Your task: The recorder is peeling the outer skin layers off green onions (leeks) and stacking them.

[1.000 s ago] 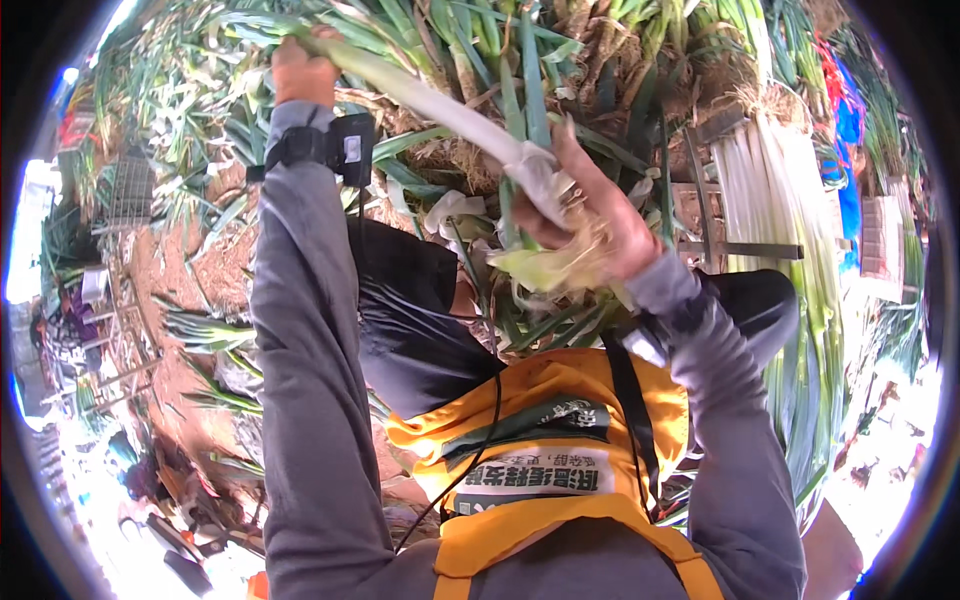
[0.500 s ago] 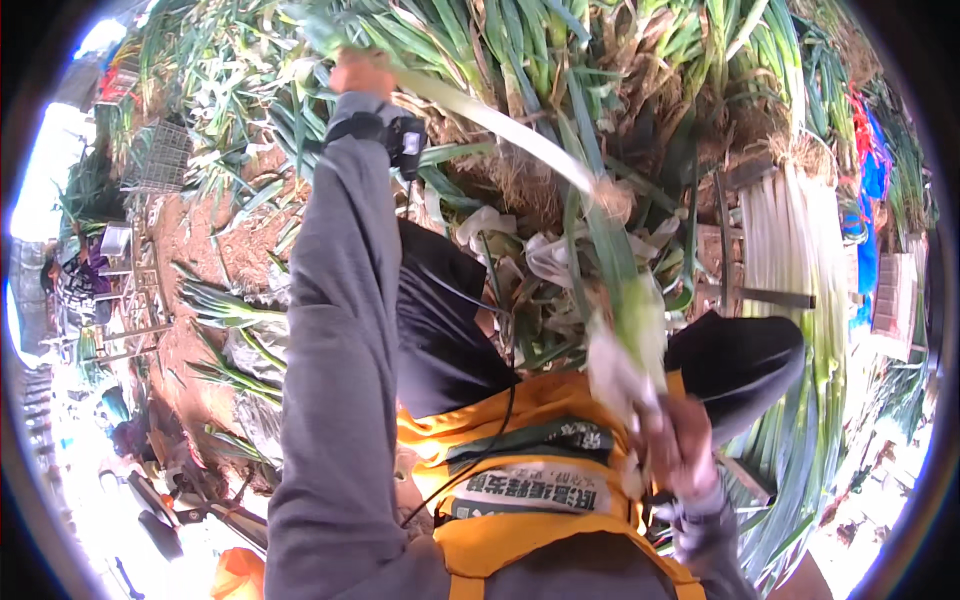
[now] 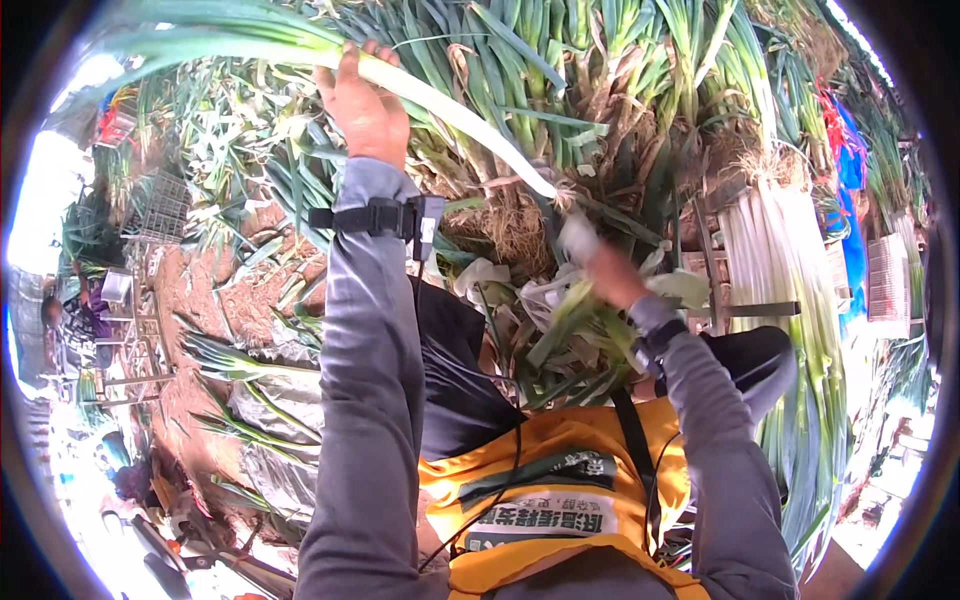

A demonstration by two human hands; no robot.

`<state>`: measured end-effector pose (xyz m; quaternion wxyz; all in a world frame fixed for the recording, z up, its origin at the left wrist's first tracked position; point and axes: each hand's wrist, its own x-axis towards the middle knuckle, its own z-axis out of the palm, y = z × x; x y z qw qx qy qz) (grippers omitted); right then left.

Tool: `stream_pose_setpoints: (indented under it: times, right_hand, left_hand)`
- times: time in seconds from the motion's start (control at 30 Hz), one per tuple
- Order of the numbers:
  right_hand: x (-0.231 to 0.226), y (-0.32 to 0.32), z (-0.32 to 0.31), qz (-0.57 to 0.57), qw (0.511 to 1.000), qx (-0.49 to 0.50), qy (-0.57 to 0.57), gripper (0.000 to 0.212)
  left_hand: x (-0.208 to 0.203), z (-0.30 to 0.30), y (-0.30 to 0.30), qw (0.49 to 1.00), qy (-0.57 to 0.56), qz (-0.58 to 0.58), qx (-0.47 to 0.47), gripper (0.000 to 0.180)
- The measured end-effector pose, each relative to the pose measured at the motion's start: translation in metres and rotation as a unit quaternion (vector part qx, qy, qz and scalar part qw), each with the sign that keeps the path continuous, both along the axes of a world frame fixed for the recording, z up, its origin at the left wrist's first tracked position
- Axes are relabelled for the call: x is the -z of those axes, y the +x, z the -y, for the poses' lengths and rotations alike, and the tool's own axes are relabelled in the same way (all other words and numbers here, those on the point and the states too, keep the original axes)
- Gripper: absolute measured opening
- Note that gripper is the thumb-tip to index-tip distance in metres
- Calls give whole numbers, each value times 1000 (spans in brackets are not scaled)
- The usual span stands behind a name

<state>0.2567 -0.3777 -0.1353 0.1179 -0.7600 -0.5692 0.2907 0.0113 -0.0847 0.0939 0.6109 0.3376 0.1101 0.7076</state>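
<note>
My left hand (image 3: 368, 112) is raised at the upper left, its fingers closed round the stalk of a long green onion (image 3: 455, 113). The onion's leaves trail off to the left, and its white shaft slants down to the right. Just below the small root tuft is my right hand (image 3: 612, 274), smeared by motion. A whitish blur shows at its fingertips, too indistinct to name. Beneath that hand lie stripped leaves and pale skins (image 3: 570, 330), heaped between my knees.
Unpeeled green onions (image 3: 620, 90) with dry roots are piled ahead. At the right, a bundle of white-stalked onions (image 3: 775, 240) lies across a dark metal bar (image 3: 765, 309). More onions (image 3: 235, 362) rest on plastic at the left. A wire crate (image 3: 160, 205) stands farther back.
My right hand has moved up and forward from my lap to the root end, and the strip of green and white skin has left it. The left hand still grips the onion, now seen more clearly.
</note>
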Motion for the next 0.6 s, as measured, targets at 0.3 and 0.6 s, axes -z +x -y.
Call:
stream_pose_setpoints:
  times: [0.3, 0.6]
  right_hand:
    - [-122, -109, -8, -44, 945, -158, 284, 20]
    - [-199, -80, -88, 0, 911, -24, 413, 16]
  left_hand:
    - [-23, 25, -8, 993, -6, -42, 109, 21]
    - [-19, 54, 24, 985, -6, -30, 168, 21]
